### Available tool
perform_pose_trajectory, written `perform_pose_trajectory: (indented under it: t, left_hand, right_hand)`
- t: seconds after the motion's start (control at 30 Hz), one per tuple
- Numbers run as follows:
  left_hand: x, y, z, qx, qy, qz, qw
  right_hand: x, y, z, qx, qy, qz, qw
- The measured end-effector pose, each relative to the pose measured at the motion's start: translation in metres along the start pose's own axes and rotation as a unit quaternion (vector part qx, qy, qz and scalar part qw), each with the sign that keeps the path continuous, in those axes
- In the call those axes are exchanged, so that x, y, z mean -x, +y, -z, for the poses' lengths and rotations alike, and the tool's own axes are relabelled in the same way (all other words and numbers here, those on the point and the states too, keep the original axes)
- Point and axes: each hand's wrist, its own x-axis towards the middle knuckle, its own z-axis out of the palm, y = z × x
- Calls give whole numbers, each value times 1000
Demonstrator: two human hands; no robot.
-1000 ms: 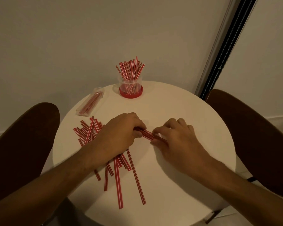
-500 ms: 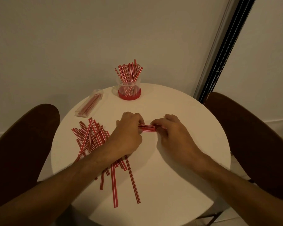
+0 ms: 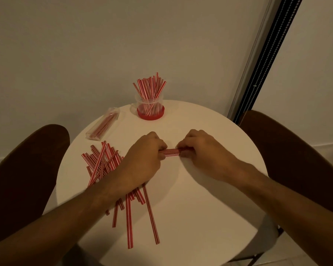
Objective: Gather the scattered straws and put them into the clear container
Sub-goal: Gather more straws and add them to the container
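A small bundle of red-and-white striped straws [image 3: 169, 152] lies level between my hands over the middle of the round white table [image 3: 210, 217]. My left hand [image 3: 142, 160] is shut on its left end and my right hand [image 3: 202, 152] on its right end. Several loose straws [image 3: 102, 162] lie in a heap at the left, partly under my left forearm, and a few long ones [image 3: 150, 215] point toward me. The clear container [image 3: 150, 106] with a red base stands at the table's far edge, holding many upright straws.
A clear plastic packet [image 3: 102, 124] with a few straws lies at the far left of the table. Dark brown chair backs stand at the left [image 3: 23, 179] and right [image 3: 296, 160]. A wall is close behind the table.
My hands have drawn closer together and squared the bundle so it lies level between them. The camera view has shifted slightly; the loose heap has not moved.
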Motion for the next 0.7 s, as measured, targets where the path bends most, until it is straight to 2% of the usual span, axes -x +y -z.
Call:
perform_pose_trajectory:
  t: [0.2,0.43,0.57,0.7]
  left_hand:
    - [4,4,-7,-68,40,10,997]
    - [4,6,-8,-106,24,-7,994]
    - [5,6,-8,-113,5,-13,994]
    - [8,5,-8,-129,2,-36,991]
  right_hand:
    - [-12,-3,1,19,-43,35,998]
    - [-19,-5,-2,61,-135,14,989]
    - [-16,-10,-4,99,-129,29,986]
    - [-8,-15,-9,127,-79,54,987]
